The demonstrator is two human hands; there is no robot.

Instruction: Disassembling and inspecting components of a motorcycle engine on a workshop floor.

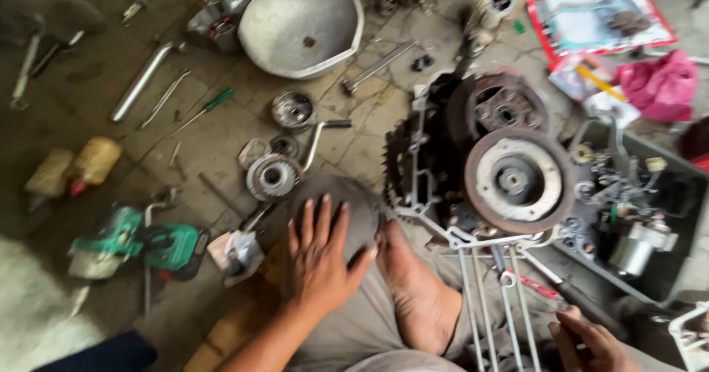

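Engine block (480, 158), stripped open with its round clutch drum (518, 178) exposed, is sitting on the floor just ahead of the right hand (587, 342). That hand is closing around a screwdriver with a red and black handle (569, 292), beside long metal rods (491, 305). The left hand (321, 257) is resting flat, fingers spread, on the person's bent knee (347, 206), holding nothing. Removed gears (273, 176) are lying beyond the left hand, so disassembly looks well underway, with the drum not yet off

Left hand (321, 257) flat, fingers (323, 220) spread; right hand (583, 342) apparently curled, gripping.
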